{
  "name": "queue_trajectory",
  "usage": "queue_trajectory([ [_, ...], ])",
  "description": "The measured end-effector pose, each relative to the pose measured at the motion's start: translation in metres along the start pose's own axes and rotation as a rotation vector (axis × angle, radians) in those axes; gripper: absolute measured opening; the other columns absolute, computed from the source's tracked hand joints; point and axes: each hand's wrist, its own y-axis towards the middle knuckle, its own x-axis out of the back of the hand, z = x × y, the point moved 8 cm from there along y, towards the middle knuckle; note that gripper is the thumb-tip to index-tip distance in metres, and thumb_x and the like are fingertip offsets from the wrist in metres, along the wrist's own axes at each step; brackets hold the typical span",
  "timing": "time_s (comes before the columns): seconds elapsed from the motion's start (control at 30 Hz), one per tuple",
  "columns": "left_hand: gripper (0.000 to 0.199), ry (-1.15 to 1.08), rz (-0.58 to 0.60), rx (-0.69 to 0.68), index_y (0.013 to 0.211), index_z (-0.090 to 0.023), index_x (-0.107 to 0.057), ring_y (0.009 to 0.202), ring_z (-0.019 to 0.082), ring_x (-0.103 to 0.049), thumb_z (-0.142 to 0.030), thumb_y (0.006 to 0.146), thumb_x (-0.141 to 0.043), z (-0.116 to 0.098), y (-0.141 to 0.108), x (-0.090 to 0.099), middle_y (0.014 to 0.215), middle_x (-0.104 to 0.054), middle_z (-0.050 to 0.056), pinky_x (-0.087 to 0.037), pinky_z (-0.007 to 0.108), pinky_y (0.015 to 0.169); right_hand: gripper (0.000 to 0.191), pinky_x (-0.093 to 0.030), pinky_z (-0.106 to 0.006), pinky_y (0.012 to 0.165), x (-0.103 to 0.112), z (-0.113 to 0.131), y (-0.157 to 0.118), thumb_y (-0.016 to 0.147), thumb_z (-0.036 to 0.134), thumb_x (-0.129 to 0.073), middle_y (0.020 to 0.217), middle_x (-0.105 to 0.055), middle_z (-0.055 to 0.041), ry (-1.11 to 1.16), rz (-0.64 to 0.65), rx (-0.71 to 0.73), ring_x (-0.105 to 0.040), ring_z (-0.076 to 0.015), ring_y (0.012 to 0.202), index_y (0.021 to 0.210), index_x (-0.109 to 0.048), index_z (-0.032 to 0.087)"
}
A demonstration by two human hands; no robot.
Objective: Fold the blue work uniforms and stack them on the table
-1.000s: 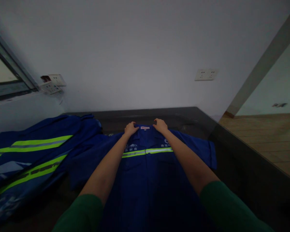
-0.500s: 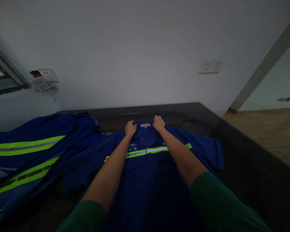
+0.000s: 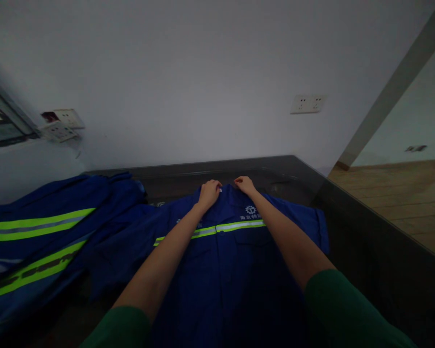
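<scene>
A blue short-sleeved work jacket (image 3: pixel 217 270) lies front up, with a yellow-green and silver reflective band across its chest and white print above it. At the left side of its collar, my left hand (image 3: pixel 209 193) is closed on the cloth, beside a bit of white label. My right hand (image 3: pixel 245 184) pinches at the collar's right edge, fingers pointing inward; the cloth at its fingertips is hard to make out. Between the hands the collar rises to a peak. Both forearms cover parts of the jacket's chest.
More blue clothing (image 3: pixel 39 217) with reflective bands is heaped at the left, touching the jacket's sleeve. The dark glossy table (image 3: pixel 366 251) meets a pale wall (image 3: pixel 188 87) behind. Wall sockets (image 3: pixel 307 104) sit above it, and wooden floor (image 3: pixel 391 193) shows at the right.
The collar, spread flat with its label showing, is now raised between my hands and mostly hides the label. My left hand has shifted right, the right hand slightly, and print shows on the chest.
</scene>
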Motion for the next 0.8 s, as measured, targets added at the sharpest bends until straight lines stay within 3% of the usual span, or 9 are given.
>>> queue_trajectory([
  [0.1,0.027,-0.019,0.102,-0.105,0.097,-0.017,-0.066,0.101,0.019,-0.056,-0.005,0.086,-0.044,-0.027,0.006,-0.031,0.103,-0.063,0.008,-0.043,0.031,0.093,0.021,-0.047,-0.022,0.086,-0.004,-0.002,-0.01,0.086,0.019,-0.057,0.104,-0.072,-0.0068,-0.011,0.001,0.031,-0.066,-0.0161,0.098,0.099,-0.073,0.018],
  [0.23,0.035,-0.024,0.094,-0.12,0.106,-0.012,-0.063,0.108,0.02,-0.054,0.0,0.083,-0.04,-0.032,0.01,-0.049,0.111,-0.06,0.012,-0.042,0.033,0.098,0.018,-0.046,-0.022,0.085,-0.011,-0.004,-0.02,0.084,0.02,-0.061,0.101,-0.073,-0.0058,-0.048,-0.001,0.051,-0.066,-0.0164,0.095,0.097,-0.074,0.019],
  [0.47,0.037,-0.023,0.104,-0.128,0.12,-0.014,-0.058,0.119,0.021,-0.05,-0.007,0.089,-0.039,-0.03,0.006,-0.05,0.124,-0.057,0.012,-0.038,0.035,0.105,0.022,-0.042,-0.029,0.09,-0.013,-0.006,-0.025,0.086,0.03,-0.059,0.104,-0.068,-0.0092,-0.096,-0.076,0.025,-0.061,-0.0196,0.099,0.1,-0.071,0.017],
  [0.63,0.038,-0.011,0.108,-0.08,0.124,-0.012,-0.058,0.122,0.021,-0.051,-0.012,0.092,-0.038,-0.03,0.002,-0.049,0.131,-0.056,0.013,-0.038,0.034,0.106,0.018,-0.042,-0.027,0.088,-0.012,-0.004,-0.028,0.086,0.028,-0.058,0.1,-0.068,-0.0082,-0.093,-0.11,0.007,-0.06,-0.0186,0.096,0.095,-0.07,0.017],
  [0.8,0.04,-0.019,0.166,-0.11,0.128,-0.011,-0.056,0.13,0.017,-0.045,-0.014,0.096,-0.033,-0.029,0.004,-0.056,0.137,-0.053,0.012,-0.032,0.03,0.111,0.025,-0.041,-0.025,0.089,-0.001,-0.001,-0.037,0.091,0.02,-0.046,0.102,-0.068,-0.0078,-0.055,-0.174,0.047,-0.059,-0.0164,0.097,0.104,-0.067,0.015],
])
